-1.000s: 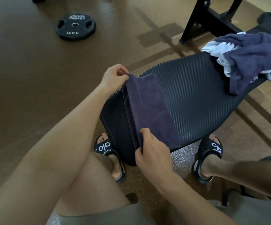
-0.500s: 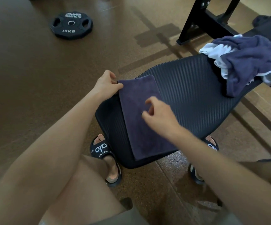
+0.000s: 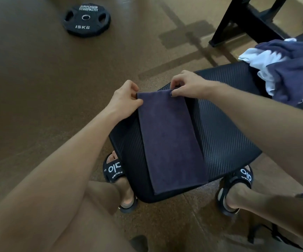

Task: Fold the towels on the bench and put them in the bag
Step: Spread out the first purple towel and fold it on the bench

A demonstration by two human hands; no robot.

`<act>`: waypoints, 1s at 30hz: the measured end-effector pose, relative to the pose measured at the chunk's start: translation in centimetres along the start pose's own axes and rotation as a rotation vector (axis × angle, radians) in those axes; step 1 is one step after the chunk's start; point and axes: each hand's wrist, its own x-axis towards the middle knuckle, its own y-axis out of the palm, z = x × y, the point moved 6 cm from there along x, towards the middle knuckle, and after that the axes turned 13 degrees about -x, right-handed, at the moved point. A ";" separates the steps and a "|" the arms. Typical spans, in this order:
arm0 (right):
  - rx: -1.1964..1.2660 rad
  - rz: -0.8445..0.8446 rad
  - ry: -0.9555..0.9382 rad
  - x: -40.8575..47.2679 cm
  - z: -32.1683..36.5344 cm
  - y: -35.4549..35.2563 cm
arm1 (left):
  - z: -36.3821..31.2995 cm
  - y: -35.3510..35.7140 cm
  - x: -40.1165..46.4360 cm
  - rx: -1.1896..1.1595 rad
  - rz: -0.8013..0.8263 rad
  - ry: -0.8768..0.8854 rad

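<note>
Fingers (image 3: pixel 137 101) of the left hand (image 3: pixel 124 100) pinch the far left corner of the folded navy towel (image 3: pixel 170 140), and those of the right hand (image 3: pixel 187 86) pinch its far right corner, so both hands hold the same short edge. By size, the brown gym floor (image 3: pixel 38 79) fills most of the view; on it stands the black padded tabletop (image 3: pixel 225 135) of the workout bench, its near end rounded and pointing at the person's sandalled feet. Farther along the pad, well apart from the hands, lies a heap of unfolded towels (image 3: pixel 288 70), navy and white mixed. A black weight plate (image 3: pixel 86 19) marked 15KG rests on the floor far to the left. The folded towel lies flat as a long narrow strip on the near end of the pad; its long axis runs from the held far edge down toward the person, angled slightly right, and its free near edge sits at the pad's lip. That axis is what the coming move seems to turn on: with both far corners held, the natural fold is to draw them straight back along the strip onto the near edge, halving its length. Neither hand is closer than the other. No bag is in view.
</note>
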 end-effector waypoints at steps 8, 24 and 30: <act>-0.068 0.098 0.052 0.5 -0.4 -0.8 | 0.3 0.1 0.2 -0.003 0.025 -0.020; -0.219 0.031 -0.081 0.5 -0.9 -0.1 | 0.2 0.6 0.4 0.187 0.034 -0.060; -0.198 0.024 -0.120 0.4 -0.6 -0.3 | -0.3 0.9 0.3 0.196 0.074 -0.034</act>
